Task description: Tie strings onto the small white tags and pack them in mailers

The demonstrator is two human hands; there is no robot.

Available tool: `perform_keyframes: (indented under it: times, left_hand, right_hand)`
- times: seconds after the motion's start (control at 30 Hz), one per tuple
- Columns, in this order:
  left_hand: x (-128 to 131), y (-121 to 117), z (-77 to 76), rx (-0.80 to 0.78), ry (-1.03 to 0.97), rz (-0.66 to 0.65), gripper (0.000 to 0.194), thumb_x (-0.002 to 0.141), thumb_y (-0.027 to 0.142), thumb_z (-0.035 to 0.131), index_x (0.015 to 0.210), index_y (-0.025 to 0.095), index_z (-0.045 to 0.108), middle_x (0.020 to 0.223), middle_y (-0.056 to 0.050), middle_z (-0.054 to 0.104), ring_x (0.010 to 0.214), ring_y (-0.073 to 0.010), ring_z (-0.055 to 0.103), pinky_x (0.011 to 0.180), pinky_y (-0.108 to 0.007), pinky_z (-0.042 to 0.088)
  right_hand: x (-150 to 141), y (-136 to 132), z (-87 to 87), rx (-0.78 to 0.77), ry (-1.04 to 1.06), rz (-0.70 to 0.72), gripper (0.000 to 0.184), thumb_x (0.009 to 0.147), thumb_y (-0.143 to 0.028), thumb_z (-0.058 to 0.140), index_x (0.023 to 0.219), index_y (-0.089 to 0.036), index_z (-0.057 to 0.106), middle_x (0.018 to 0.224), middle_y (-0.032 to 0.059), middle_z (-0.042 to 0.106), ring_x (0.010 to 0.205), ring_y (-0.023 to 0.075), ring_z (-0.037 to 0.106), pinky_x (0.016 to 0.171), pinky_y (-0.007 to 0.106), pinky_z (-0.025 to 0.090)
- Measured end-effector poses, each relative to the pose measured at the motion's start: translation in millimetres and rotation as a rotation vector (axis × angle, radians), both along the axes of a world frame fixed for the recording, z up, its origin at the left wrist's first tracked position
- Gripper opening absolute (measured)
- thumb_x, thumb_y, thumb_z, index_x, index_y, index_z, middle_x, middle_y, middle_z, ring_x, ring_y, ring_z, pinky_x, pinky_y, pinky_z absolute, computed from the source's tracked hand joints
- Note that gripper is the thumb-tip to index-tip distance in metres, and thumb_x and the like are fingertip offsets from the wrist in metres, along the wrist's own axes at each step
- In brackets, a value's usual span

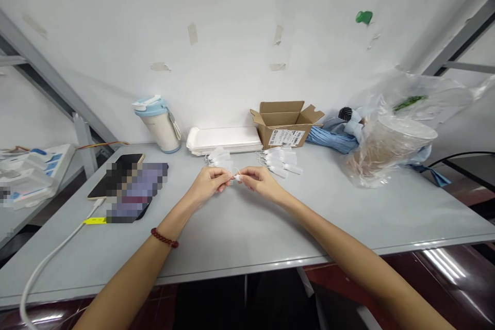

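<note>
A small white piece (237,178) is pinched by the right grip (258,180), left of the brown box (284,133) and in front. Its string (236,169) seems pinched by the left grip (212,183). Which way its long side points can't be told.

The head camera looks forward and down, past the hands (211,184) to the wall (232,2).

A dark red bracelet (164,238), closely beaded, circles the left forearm (131,278) a little back from the wrist (192,201); the right forearm (348,255) is bare, as are the left hand (211,183) and the right hand (261,182)
</note>
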State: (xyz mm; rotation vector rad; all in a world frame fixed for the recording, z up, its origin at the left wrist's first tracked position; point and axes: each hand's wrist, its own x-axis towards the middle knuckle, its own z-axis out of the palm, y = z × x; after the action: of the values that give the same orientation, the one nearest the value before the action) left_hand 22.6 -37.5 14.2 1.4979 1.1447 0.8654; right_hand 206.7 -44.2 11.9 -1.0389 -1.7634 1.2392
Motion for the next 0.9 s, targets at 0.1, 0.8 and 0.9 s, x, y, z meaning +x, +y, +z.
perform_keyframes:
  times: [0.1, 0.8, 0.9]
  left_hand:
    - [0.2, -0.1, -0.5, -0.001, 0.011, 0.000, 0.028, 0.072, 0.037, 0.062, 0.055, 0.015, 0.059, 0.043, 0.002, 0.045, 0.043, -0.0082, 0.036, 0.047, -0.024, 0.027]
    - [-9.6, 5.9, 2.3, -0.018, -0.094, 0.061, 0.033, 0.071, 0.047, 0.068, 0.075, 0.014, 0.069, 0.062, -0.002, 0.058, 0.048, -0.0085, 0.043, 0.045, -0.023, 0.028]
    - [-7.9, 4.5, 2.8, -0.018, -0.063, 0.040, 0.027, 0.071, 0.041, 0.069, 0.066, 0.014, 0.065, 0.053, 0.001, 0.053, 0.047, -0.0085, 0.041, 0.046, -0.023, 0.028]
  right_hand:
    - [-1.2, -0.7, -0.3, -0.013, -0.005, -0.010, 0.024, 0.081, -0.035, 0.055, 0.083, -0.014, 0.066, 0.062, -0.0018, 0.053, 0.060, 0.0098, 0.046, 0.058, 0.023, 0.035]
    - [-2.1, 6.0, -3.3, -0.091, 0.136, 0.004, 0.027, 0.077, -0.040, 0.054, 0.080, -0.014, 0.061, 0.061, -0.0036, 0.049, 0.053, 0.0075, 0.039, 0.053, 0.024, 0.032]
    - [-1.6, 4.3, -2.9, -0.078, 0.120, 0.011, 0.026, 0.078, -0.039, 0.054, 0.079, -0.014, 0.061, 0.058, -0.0043, 0.048, 0.052, 0.0074, 0.038, 0.053, 0.024, 0.032]
